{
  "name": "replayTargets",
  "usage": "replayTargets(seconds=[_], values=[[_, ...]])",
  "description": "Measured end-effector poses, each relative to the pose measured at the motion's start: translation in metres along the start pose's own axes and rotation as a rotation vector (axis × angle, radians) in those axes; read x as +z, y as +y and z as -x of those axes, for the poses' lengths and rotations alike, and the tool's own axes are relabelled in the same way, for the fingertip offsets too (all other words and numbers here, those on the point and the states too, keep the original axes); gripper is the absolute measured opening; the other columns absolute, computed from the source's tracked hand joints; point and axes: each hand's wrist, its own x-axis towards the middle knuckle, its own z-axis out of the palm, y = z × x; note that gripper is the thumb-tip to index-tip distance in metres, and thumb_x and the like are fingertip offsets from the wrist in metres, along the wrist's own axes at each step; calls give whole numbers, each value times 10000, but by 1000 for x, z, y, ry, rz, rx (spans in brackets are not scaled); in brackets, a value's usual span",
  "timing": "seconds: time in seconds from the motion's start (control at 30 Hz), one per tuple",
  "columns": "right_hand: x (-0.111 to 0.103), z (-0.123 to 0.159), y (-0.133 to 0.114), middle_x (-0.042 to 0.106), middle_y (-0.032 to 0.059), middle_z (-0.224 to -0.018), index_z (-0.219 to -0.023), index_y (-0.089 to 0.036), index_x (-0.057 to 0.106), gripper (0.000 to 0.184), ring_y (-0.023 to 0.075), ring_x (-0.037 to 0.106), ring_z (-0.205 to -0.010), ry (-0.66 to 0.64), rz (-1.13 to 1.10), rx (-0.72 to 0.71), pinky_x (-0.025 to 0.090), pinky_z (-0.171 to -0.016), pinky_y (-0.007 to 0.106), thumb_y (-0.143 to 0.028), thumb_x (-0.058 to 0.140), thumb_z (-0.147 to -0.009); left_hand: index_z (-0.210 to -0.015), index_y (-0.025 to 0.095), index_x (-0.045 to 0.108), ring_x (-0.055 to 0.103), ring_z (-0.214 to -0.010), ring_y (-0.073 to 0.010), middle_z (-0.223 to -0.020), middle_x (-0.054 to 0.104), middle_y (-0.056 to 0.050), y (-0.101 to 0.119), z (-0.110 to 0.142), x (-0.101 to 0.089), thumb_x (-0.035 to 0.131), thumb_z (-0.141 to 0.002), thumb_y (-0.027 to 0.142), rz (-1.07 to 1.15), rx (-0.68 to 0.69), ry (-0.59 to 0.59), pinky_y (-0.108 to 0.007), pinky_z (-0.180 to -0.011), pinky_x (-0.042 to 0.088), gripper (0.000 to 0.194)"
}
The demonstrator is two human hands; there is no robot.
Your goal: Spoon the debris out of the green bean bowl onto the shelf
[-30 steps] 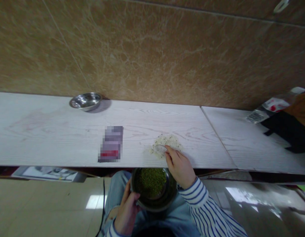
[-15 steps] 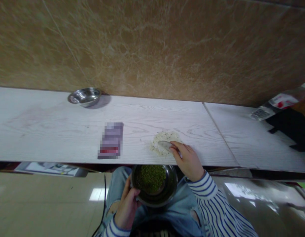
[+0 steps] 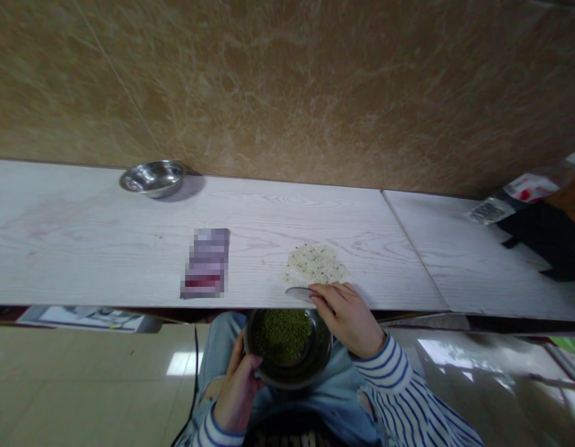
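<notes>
My left hand (image 3: 241, 382) is closed on the left rim of a steel bowl (image 3: 292, 377), which sits over my lap below the table edge. Many small green beans (image 3: 285, 335) lie inside it. Between the fingers and thumb of my right hand (image 3: 348, 313) is a pale, see-through spoon (image 3: 299, 293); its handle is hidden by the hand. The spoon's oval end is at the near side of a flat heap of whitish grains (image 3: 318, 262) mixed with dark bits. The heap lies on the white wood-grain table, just beyond the bowl.
A second steel bowl (image 3: 153, 179) stands at the back left by the marbled wall. A blurred-out flat rectangular item (image 3: 206, 264) lies left of the heap. To the far right are a clear bottle (image 3: 532, 189) and a black object (image 3: 548, 239). A cable (image 3: 195, 372) hangs below.
My right hand has drawn the spoon from within the grain heap toward the table's near edge. My left hand keeps its hold on the bowl. The view has shifted slightly.
</notes>
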Motion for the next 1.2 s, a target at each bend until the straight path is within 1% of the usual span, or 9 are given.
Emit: replayTargets(seconds=[0.13,0.3,0.57,0.7,0.77,0.9,1.0,1.1,1.2], values=[[0,-7,8,711,60,-927,-1093,-195,609,212,183,628,-840,15,72,3,445,-778,347,-231,464,-941,-1277,313,499,602,-888,-195,-1207,618,-24,1,0,1,596,-647,161,22,3,-14,-308,-681,508,655],[-3,-18,21,712,62,-963,-1099,-196,608,219,182,630,-871,26,109,-3,437,-790,340,-231,453,-948,-1271,316,507,611,-870,-200,-1183,635,-24,0,-2,0,606,-640,158,18,-12,4,-309,-671,513,658],[-5,-30,37,715,59,-960,-1091,-207,615,215,185,629,-873,44,136,-22,424,-777,334,-228,454,-951,-1277,320,502,608,-843,-192,-1161,633,-26,1,-3,-1,604,-648,163,1,-10,22,-317,-686,507,656],[-7,-31,41,714,63,-973,-1093,-209,617,217,184,631,-874,87,137,-33,427,-777,337,-225,454,-950,-1297,326,485,597,-917,-205,-1200,607,-26,3,-2,0,599,-645,163,-17,-15,8,-306,-688,497,682],[-9,-30,42,714,61,-973,-1086,-207,618,209,184,633,-876,123,135,-28,429,-775,337,-223,465,-945,-1311,323,478,596,-904,-208,-1201,606,-34,3,-1,0,600,-643,168,-25,-9,-2,-308,-680,493,697],[-12,-26,46,716,58,-953,-1062,-195,619,188,188,636,-870,210,143,-2,432,-771,334,-230,483,-936,-1324,333,469,592,-830,-201,-1207,613,-46,0,-2,-2,604,-655,195,-20,-19,-20,-316,-647,484,697],[-14,-25,48,718,65,-951,-1045,-193,622,192,196,635,-860,258,181,48,430,-767,338,-242,470,-939,-1320,357,464,589,-832,-200,-1193,622,-32,-3,-3,-4,601,-653,195,-3,-37,-25,-308,-638,475,700],[-15,-28,50,717,72,-969,-1051,-196,622,210,205,633,-860,271,221,106,425,-758,343,-249,451,-941,-1316,338,461,577,-813,-197,-1150,635,-33,-2,-2,-3,586,-655,195,-5,-41,-36,-305,-626,469,688],[-13,-31,51,719,70,-961,-1053,-198,620,215,209,631,-857,244,249,139,414,-753,343,-239,441,-941,-1314,332,460,577,-829,-202,-1153,631,-35,0,1,-2,582,-656,201,-23,-38,-28,-308,-629,466,682]])
